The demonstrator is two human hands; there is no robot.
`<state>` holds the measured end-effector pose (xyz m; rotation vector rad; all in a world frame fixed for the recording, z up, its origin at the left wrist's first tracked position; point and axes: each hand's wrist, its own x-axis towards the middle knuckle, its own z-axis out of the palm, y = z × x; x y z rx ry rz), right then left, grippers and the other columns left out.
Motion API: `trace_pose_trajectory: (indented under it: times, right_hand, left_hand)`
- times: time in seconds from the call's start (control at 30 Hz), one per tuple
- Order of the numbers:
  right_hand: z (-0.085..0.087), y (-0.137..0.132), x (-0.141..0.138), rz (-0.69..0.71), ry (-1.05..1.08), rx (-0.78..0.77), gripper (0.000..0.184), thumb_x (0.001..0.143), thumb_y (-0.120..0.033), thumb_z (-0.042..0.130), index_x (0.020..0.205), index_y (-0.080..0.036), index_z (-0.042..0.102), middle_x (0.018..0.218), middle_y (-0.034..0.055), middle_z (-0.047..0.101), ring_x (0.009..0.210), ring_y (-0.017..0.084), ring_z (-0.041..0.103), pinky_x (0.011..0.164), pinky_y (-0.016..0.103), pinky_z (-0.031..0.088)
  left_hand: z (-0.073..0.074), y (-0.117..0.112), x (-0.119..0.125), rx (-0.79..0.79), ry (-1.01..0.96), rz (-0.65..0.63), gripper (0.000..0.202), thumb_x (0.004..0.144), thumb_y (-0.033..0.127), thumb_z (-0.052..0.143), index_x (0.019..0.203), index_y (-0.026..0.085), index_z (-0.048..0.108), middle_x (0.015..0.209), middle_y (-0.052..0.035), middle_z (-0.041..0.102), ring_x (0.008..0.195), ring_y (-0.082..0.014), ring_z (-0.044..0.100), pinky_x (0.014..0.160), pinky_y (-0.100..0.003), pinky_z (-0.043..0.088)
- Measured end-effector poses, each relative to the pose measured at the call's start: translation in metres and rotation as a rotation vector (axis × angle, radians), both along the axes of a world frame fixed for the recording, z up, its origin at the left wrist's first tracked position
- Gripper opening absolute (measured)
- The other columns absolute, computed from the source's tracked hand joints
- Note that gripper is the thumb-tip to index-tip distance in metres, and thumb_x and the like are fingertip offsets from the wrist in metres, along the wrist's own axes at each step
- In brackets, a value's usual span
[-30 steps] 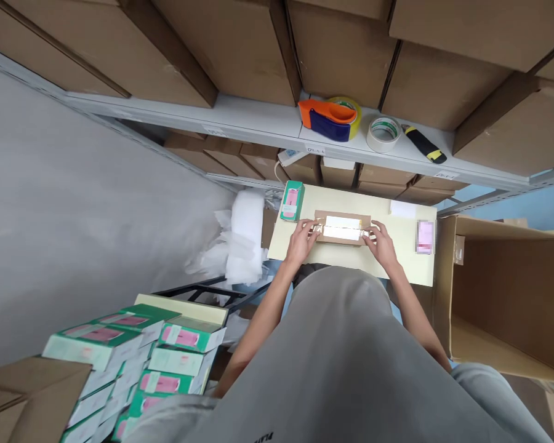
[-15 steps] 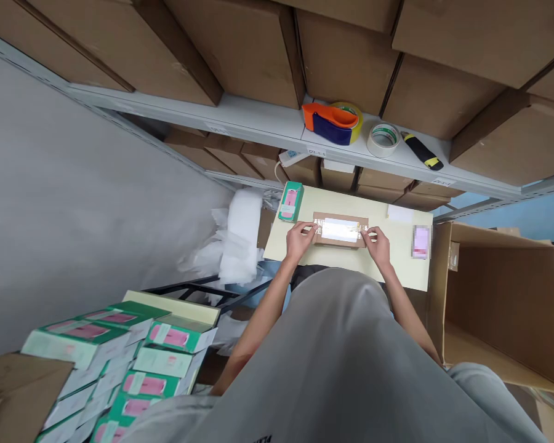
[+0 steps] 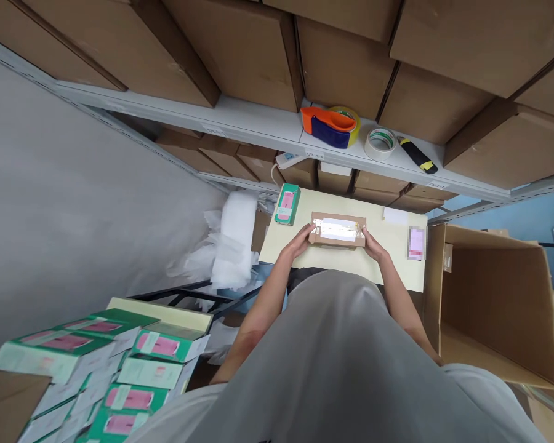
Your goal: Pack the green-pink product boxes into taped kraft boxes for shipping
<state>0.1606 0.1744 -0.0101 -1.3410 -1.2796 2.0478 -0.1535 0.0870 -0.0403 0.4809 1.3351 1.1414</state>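
"What's the head view showing?"

"The left hand [image 3: 299,242] and right hand [image 3: 373,244] are holding opposite ends of a cardboard box [image 3: 337,241] at the middle of the pale tabletop [image 3: 323,260]. Fingers are curving partly closed around it; I can't tell whether it's resting or hovering."

"What might be going wrong?"

"Uneven pressure could be twisting it, I'd judge, and its glossy tape could be making the thumbs slip, tipping one end."

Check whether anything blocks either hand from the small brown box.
Nothing visible does: the left hand and right hand already touch opposite ends of the small brown box, with no object between.
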Motion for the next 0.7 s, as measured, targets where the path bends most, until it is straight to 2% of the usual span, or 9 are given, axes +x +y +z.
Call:
trace_pose_trajectory:
  times: [0.07,0.2,0.3,0.43,0.57,0.7]
  right_hand:
    - [0.0,0.001,-0.003,0.042,0.042,-0.026,0.085,0.098,-0.092,0.055,0.15,-0.028,0.071,0.153,0.0104,0.078,0.143,0.033,0.072,0.125,0.054,0.059]
    - [-0.004,-0.003,-0.006,-0.015,0.042,-0.021,0.084,0.101,-0.089,0.05,0.158,-0.028,0.066,0.153,0.0095,0.078,0.143,0.032,0.073,0.122,0.052,0.06]
    - [-0.01,-0.014,-0.005,-0.065,0.063,0.002,0.085,0.099,-0.088,0.053,0.16,-0.029,0.063,0.153,0.0087,0.078,0.141,0.032,0.074,0.121,0.052,0.06]
    - [-0.014,-0.025,-0.004,-0.067,-0.013,-0.021,0.088,0.097,-0.09,0.051,0.158,-0.028,0.064,0.151,0.0093,0.079,0.138,0.032,0.076,0.116,0.051,0.062]
    - [-0.014,-0.016,-0.007,-0.062,-0.013,-0.043,0.088,0.096,-0.09,0.05,0.156,-0.027,0.064,0.152,0.01,0.078,0.138,0.032,0.075,0.115,0.05,0.062]
    - [-0.019,0.002,-0.014,-0.117,0.001,-0.062,0.079,0.098,-0.086,0.054,0.151,-0.029,0.068,0.147,0.0077,0.081,0.134,0.032,0.077,0.114,0.05,0.063]
  left_hand:
    - [0.001,0.0,0.003,0.014,-0.124,-0.062,0.074,0.082,0.079,0.087,0.129,0.023,0.081,0.131,-0.016,0.084,0.134,-0.037,0.075,0.119,-0.049,0.058]
    - [0.003,-0.004,0.01,0.019,-0.161,-0.033,0.075,0.085,0.076,0.084,0.136,0.02,0.08,0.136,-0.0148,0.084,0.141,-0.0362,0.073,0.126,-0.048,0.055]
    - [0.001,-0.013,0.01,0.027,-0.153,-0.04,0.078,0.084,0.075,0.085,0.139,0.02,0.08,0.139,-0.0142,0.084,0.141,-0.0354,0.073,0.127,-0.047,0.054]
    - [-0.007,-0.023,0.008,-0.052,-0.14,-0.076,0.074,0.084,0.075,0.084,0.135,0.021,0.082,0.138,-0.0138,0.084,0.138,-0.0359,0.075,0.122,-0.045,0.056]
    - [-0.012,-0.013,0.005,-0.078,-0.156,-0.051,0.077,0.083,0.075,0.083,0.137,0.021,0.08,0.141,-0.0136,0.083,0.139,-0.0355,0.074,0.117,-0.043,0.059]
    - [-0.015,0.005,0.003,-0.141,-0.149,-0.037,0.081,0.082,0.076,0.082,0.141,0.021,0.077,0.144,-0.0141,0.082,0.143,-0.0366,0.072,0.114,-0.043,0.061]
